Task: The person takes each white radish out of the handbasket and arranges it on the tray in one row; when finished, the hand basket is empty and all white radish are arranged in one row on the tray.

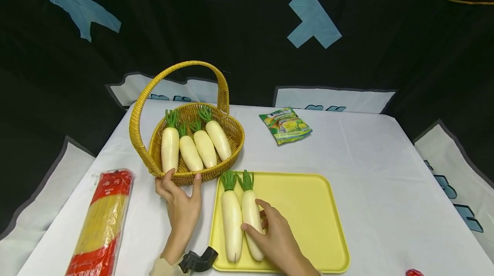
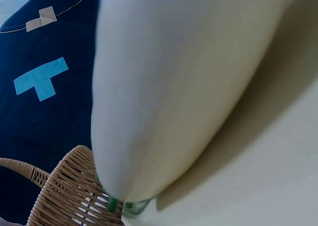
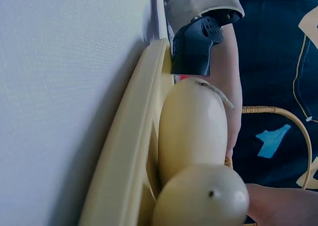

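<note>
A yellow tray bears two white radishes with green tops, the left radish and the right radish, lying side by side. My right hand grips the right radish between thumb and fingers. With my left hand I hold the front rim of a wicker basket; the undersides of those fingers are hidden. Several white radishes lie in the basket. In the left wrist view a radish fills the middle; the right wrist view shows two radish ends, the nearer radish in front.
A red and yellow pack of noodles lies at the left of the white table. Behind the tray is a green packet. A small red object shows at the front edge. The basket's tall handle arches over it.
</note>
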Motion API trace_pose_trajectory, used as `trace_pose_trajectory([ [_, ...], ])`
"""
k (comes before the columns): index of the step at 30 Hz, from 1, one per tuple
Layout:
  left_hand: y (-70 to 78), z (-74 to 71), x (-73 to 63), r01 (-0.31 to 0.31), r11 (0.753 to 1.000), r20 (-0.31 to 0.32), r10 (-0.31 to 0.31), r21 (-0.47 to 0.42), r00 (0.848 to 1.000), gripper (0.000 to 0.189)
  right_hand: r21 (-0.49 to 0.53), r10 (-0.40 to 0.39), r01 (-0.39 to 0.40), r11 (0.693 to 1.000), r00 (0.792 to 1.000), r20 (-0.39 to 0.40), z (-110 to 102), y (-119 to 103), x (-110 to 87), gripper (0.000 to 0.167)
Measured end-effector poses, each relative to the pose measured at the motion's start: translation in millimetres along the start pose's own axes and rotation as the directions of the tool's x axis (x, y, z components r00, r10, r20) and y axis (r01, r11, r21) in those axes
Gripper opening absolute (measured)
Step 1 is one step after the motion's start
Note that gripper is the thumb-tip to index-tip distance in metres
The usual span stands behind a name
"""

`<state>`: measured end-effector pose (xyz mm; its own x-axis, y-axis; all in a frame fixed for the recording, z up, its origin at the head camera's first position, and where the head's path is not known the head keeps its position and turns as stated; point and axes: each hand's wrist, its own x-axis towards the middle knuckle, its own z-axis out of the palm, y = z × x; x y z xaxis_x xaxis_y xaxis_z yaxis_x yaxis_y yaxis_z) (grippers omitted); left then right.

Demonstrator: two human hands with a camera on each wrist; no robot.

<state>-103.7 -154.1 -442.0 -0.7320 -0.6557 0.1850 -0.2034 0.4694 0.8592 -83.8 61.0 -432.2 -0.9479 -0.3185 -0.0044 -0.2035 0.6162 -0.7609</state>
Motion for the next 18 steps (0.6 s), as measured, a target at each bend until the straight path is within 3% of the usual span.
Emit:
trace_pose_trajectory([
  [6, -0.9, 0.0, -0.4, -0.002, 1.000, -0.007, 0.002, -0.005, 1.000, 0.065, -0.113, -0.066, 0.060, 0.992, 0.997, -0.048, 2.4, -2.7, -1.9, 0.051],
  [18, -2.2, 1.2, 0.3, -0.002, 1.000, -0.011, 0.002, -0.001, 1.000, 0.065, -0.100, -0.044, 0.038, 0.994, 0.997, -0.067, -2.4, 0.2, 7.8, 0.052],
])
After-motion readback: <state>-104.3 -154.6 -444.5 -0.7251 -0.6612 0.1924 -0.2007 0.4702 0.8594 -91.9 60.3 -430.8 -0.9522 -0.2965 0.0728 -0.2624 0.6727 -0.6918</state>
